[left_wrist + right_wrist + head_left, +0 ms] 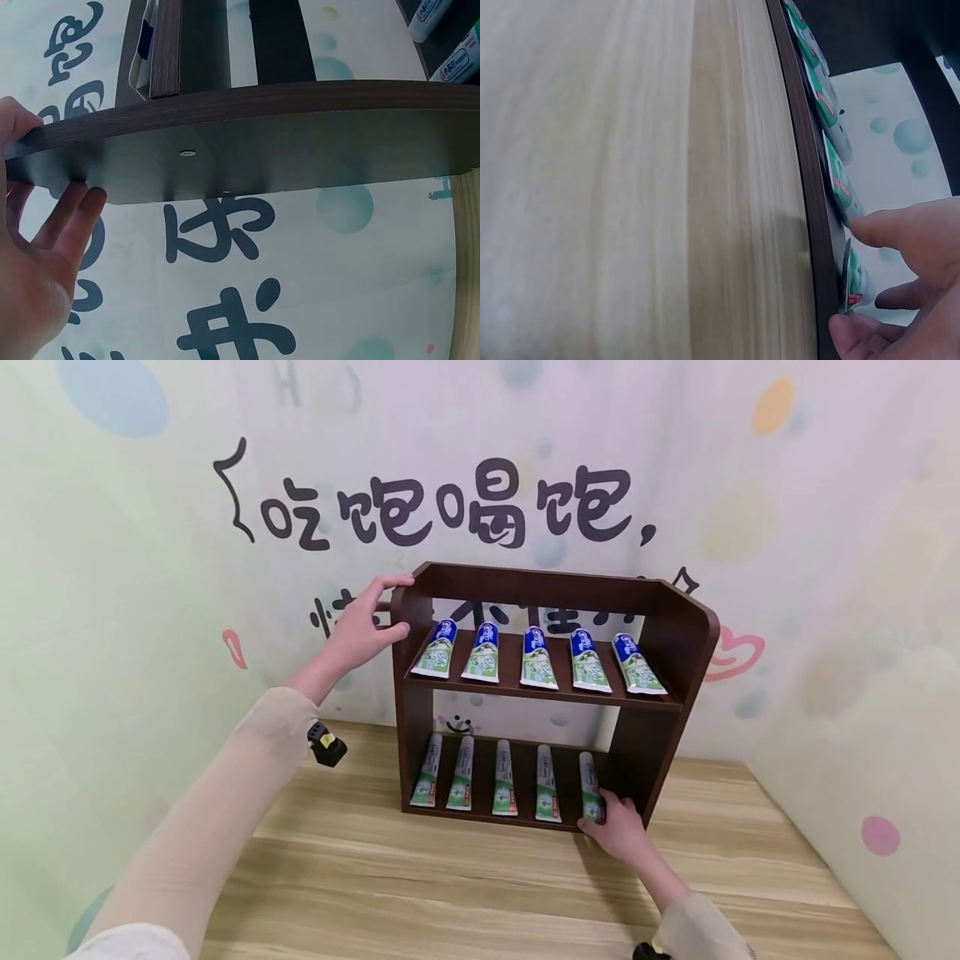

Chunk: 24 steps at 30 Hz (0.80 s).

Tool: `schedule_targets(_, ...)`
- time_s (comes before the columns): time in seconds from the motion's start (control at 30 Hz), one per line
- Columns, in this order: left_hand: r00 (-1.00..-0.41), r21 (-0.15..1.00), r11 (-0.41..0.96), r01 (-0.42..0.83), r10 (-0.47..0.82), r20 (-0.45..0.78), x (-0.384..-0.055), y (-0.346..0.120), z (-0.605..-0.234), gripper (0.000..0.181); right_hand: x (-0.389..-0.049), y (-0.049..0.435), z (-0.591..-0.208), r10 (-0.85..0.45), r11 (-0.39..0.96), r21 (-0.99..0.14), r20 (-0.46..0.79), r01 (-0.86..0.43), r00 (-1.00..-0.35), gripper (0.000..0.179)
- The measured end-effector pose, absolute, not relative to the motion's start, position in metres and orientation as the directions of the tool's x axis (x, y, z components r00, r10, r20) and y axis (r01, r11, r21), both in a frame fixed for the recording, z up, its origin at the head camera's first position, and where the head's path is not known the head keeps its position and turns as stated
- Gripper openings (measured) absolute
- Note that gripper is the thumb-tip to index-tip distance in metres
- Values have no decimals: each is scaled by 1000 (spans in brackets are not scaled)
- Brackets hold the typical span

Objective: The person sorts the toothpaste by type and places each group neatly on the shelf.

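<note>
A dark brown two-tier shelf (555, 695) stands on the wooden table. My left hand (363, 628) holds its left side panel near the top corner, and in the left wrist view several fingertips (94, 196) touch the panel's outer face. On the lower tier, my right hand (618, 828) pinches the near end of the rightmost grey-and-green toothpaste tube (588, 777). In the right wrist view, thumb and fingers lie on either side of that tube (857, 277). Several matching toothpaste tubes (504, 777) lie in a row to its left.
Several blue-and-green toothpaste tubes (536, 656) lie spaced along the upper tier. The wooden table (420, 885) extends in front of the shelf. Behind it rises a pale wall (465, 410) with dark lettering and coloured spots. A small black device (327, 745) is at the left wrist.
</note>
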<state>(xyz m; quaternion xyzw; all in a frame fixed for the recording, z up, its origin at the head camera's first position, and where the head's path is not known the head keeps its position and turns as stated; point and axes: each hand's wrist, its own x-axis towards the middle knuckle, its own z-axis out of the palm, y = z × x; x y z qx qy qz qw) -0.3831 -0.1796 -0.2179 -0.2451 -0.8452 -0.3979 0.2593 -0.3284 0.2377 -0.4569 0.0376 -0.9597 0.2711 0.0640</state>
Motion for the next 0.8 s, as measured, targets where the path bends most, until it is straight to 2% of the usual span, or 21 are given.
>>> schedule_targets(0.4,-743,539,572,619,203,638,-383,-185,-220,58,-330,233,-457,-67,850,-499,215,-168,-974,66)
schedule_targets(0.8,-744,539,571,619,208,635,-380,-179,-219,63,-331,237,-463,-39,871,-469,229,-146,-973,65)
